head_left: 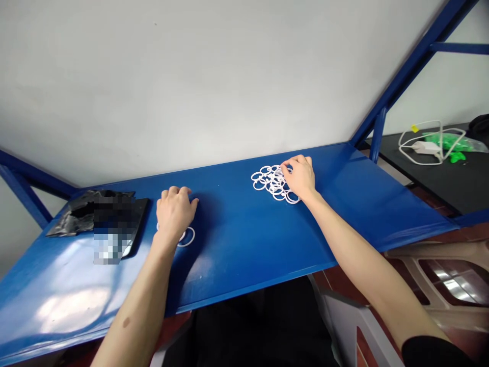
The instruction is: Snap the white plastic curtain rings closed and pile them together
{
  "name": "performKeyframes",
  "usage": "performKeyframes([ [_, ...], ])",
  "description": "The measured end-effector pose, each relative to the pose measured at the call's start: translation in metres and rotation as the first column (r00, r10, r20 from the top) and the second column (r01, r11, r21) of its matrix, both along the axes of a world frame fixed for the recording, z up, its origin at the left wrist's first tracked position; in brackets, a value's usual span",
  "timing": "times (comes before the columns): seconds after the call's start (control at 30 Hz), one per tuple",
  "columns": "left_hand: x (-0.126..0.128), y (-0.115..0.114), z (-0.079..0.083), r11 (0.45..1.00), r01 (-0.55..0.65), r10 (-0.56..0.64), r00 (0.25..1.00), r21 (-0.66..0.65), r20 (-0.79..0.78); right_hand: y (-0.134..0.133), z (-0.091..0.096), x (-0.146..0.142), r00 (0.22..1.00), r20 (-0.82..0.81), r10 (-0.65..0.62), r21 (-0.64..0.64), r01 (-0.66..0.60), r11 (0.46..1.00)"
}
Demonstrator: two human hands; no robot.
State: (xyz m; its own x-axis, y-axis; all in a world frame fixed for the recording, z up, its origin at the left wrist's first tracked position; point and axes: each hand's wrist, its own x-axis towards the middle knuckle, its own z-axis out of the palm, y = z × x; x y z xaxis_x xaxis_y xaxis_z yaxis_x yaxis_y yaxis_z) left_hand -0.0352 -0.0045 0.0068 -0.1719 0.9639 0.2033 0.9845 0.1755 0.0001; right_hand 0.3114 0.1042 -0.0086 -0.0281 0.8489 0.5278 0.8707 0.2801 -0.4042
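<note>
A pile of several white plastic rings lies on the blue metal shelf, towards the back right. My right hand rests on the pile's right side, fingers curled down onto the rings. My left hand lies palm down on the shelf to the left, fingers bent, covering part of a linked pair of white rings that shows under its wrist side.
A black glossy bag and a dark flat object lie at the shelf's left. Blue frame struts rise at the right. A black table beyond holds a white cable, an adapter and green items. Plastic chairs stand below right.
</note>
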Motion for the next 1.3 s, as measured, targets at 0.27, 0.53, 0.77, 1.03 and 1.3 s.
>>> performKeyframes([
  [0.27,-0.002,-0.004,0.002,0.997,0.011,-0.013,1.0,-0.082,-0.018,-0.021,0.01,-0.018,0.983,-0.026,0.18,0.132,-0.175,0.976],
  [0.53,0.024,0.003,-0.001,0.93,0.368,-0.328,0.837,-0.007,0.438,-0.065,0.01,-0.051,0.744,-0.073,0.664,-0.082,-0.668,0.74],
  [0.77,0.045,-0.007,0.003,0.879,0.476,-0.422,0.758,0.02,0.497,-0.086,0.015,-0.059,0.594,-0.017,0.804,-0.342,-0.76,0.554],
  [1.03,0.064,-0.02,0.01,0.852,0.488,-0.513,0.71,0.188,0.483,-0.088,0.011,-0.065,0.633,-0.059,0.772,-0.331,-0.742,0.583],
  [1.3,0.072,-0.021,0.011,0.907,0.297,-0.418,0.53,0.3,0.738,-0.09,0.013,-0.066,0.674,-0.398,0.622,-0.205,-0.727,0.656],
])
